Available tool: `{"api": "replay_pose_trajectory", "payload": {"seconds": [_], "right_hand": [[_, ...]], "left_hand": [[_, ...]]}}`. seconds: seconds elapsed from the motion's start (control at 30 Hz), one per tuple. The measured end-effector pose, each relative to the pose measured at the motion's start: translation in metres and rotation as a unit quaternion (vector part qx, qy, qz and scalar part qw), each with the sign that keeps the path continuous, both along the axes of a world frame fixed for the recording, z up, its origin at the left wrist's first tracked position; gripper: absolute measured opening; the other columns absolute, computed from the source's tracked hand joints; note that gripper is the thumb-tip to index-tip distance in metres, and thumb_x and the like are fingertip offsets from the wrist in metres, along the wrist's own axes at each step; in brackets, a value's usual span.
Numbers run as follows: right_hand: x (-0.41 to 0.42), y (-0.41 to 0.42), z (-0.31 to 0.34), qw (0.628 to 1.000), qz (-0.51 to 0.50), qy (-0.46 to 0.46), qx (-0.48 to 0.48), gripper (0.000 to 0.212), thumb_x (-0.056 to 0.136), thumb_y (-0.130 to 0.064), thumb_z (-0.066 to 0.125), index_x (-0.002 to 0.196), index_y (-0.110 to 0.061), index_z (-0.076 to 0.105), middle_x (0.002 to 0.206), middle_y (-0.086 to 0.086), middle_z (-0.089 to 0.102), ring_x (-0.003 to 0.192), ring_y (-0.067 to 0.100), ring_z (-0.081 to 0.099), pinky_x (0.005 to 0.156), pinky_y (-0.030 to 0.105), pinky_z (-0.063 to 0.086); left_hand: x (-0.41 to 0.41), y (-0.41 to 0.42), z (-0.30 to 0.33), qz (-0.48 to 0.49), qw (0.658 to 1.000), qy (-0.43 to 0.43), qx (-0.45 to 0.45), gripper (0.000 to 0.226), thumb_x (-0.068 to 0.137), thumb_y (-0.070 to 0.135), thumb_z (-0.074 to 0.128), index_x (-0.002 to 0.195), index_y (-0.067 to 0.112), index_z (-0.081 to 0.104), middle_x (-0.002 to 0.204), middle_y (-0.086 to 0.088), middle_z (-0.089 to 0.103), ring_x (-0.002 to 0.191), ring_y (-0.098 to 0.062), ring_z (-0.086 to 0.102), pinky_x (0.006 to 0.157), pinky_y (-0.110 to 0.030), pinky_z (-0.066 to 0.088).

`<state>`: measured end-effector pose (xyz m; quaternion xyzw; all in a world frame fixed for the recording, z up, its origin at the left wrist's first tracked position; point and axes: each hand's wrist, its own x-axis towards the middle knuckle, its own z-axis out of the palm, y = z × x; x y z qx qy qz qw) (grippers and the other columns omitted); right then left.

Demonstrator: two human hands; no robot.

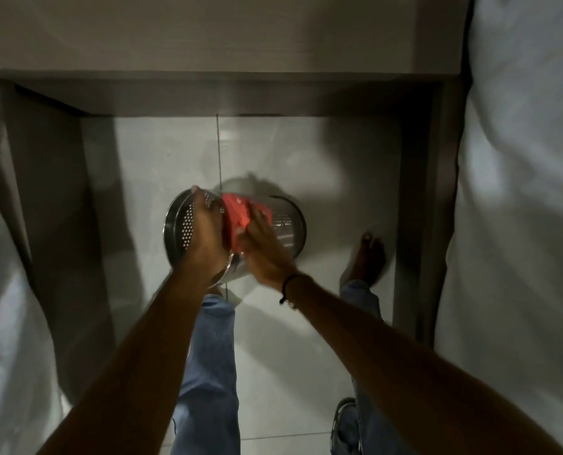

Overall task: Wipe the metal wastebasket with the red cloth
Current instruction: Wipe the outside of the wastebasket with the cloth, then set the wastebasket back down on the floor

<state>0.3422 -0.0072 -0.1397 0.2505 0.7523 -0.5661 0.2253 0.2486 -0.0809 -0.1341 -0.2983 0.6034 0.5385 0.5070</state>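
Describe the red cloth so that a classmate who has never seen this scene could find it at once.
Start at the pale tiled floor in the recess under the grey counter, where a perforated metal wastebasket lies tipped on its side. The left hand steadies it; the right hand presses the red cloth on its wall, the only bright colour there.

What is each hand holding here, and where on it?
Left hand grips the wastebasket over its perforated side near one end. Right hand presses the red cloth flat against the basket's side.
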Motion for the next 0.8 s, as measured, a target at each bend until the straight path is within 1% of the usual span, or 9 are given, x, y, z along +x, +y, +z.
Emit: {"api": "replay_pose_trajectory", "payload": {"seconds": [0.1,0.2,0.23,0.33,0.37,0.43,0.53,0.67,0.8], "right_hand": [[-0.003,-0.005,-0.005,0.993,-0.096,-0.033,-0.065,0.059,0.111,-0.04,0.029,0.166,-0.027,0.011,0.175,0.001,0.002,0.163,0.027,-0.001,0.129,0.056,0.018],[-0.027,0.018,-0.012,0.965,-0.238,-0.054,-0.099,0.053,0.111,-0.037,0.034,0.162,-0.028,0.027,0.169,0.004,0.026,0.152,0.03,0.037,0.121,0.054,0.04],[-0.032,0.024,-0.015,0.951,-0.279,-0.055,-0.122,0.051,0.11,-0.035,0.037,0.16,-0.025,0.033,0.163,0.007,0.038,0.141,0.027,0.052,0.114,0.047,0.049],[-0.04,0.035,-0.018,0.894,-0.386,-0.054,-0.221,0.047,0.108,-0.023,0.047,0.154,-0.011,0.045,0.136,0.01,0.065,0.112,0.009,0.073,0.094,0.026,0.061],[-0.041,0.04,-0.018,0.875,-0.413,-0.07,-0.243,0.048,0.106,-0.021,0.052,0.152,-0.011,0.047,0.139,0.011,0.065,0.122,0.015,0.07,0.103,0.033,0.058],[-0.038,0.049,-0.015,0.86,-0.426,-0.114,-0.258,0.051,0.099,-0.023,0.065,0.148,-0.016,0.053,0.145,0.01,0.063,0.132,0.027,0.063,0.107,0.042,0.055],[-0.027,0.057,-0.013,0.887,-0.378,-0.171,-0.205,0.057,0.088,-0.015,0.078,0.141,-0.02,0.06,0.136,0.009,0.071,0.113,0.028,0.072,0.077,0.033,0.062],[-0.017,0.071,-0.014,0.886,-0.407,-0.152,-0.16,0.051,0.089,0.013,0.061,0.137,-0.003,0.064,0.131,0.026,0.068,0.106,0.039,0.07,0.1,0.047,0.056],[-0.023,0.101,0.004,0.88,-0.419,-0.144,-0.173,0.042,0.093,0.006,0.056,0.134,-0.003,0.064,0.131,0.027,0.068,0.104,0.032,0.066,0.076,0.035,0.053]], "left_hand": [[0.009,0.008,0.002,-0.024,0.999,0.029,0.005,0.071,0.092,0.08,0.022,0.108,0.041,0.079,0.106,0.011,0.082,0.095,-0.005,0.078,0.081,-0.031,0.062],[0.028,0.005,-0.004,-0.118,0.992,0.043,0.003,0.076,0.095,0.074,0.027,0.147,0.025,0.054,0.143,0.005,0.06,0.129,-0.011,0.057,0.087,-0.023,0.047],[0.031,0.004,-0.006,-0.132,0.99,0.047,0.005,0.076,0.096,0.072,0.03,0.15,0.022,0.048,0.14,0.007,0.059,0.129,-0.011,0.054,0.092,-0.021,0.044],[0.03,0.008,-0.012,-0.164,0.983,0.084,0.009,0.04,0.102,0.059,0.034,0.116,0.038,0.065,0.096,0.032,0.073,0.094,0.014,0.067,0.085,-0.006,0.049],[0.029,0.013,-0.013,-0.197,0.975,0.098,0.014,0.039,0.1,0.061,0.036,0.099,0.041,0.069,0.09,0.028,0.078,0.09,0.015,0.069,0.084,-0.007,0.052],[0.03,0.017,-0.013,-0.273,0.957,0.093,0.011,0.052,0.084,0.082,0.037,0.082,0.041,0.07,0.103,0.01,0.076,0.104,-0.006,0.07,0.099,-0.025,0.048],[0.039,0.012,-0.026,-0.288,0.955,0.065,0.016,0.07,0.061,0.101,0.04,0.08,0.044,0.075,0.105,0.008,0.073,0.106,-0.013,0.064,0.1,-0.033,0.042],[0.044,0.011,-0.037,-0.232,0.969,0.056,0.065,0.036,0.087,0.071,0.041,0.086,0.061,0.076,0.091,0.033,0.078,0.098,0.009,0.071,0.089,-0.022,0.052],[0.026,0.015,-0.018,-0.229,0.954,0.19,-0.025,0.017,0.086,0.042,0.06,0.087,0.032,0.073,0.095,0.005,0.075,0.097,-0.018,0.068,0.09,-0.036,0.057]]}}
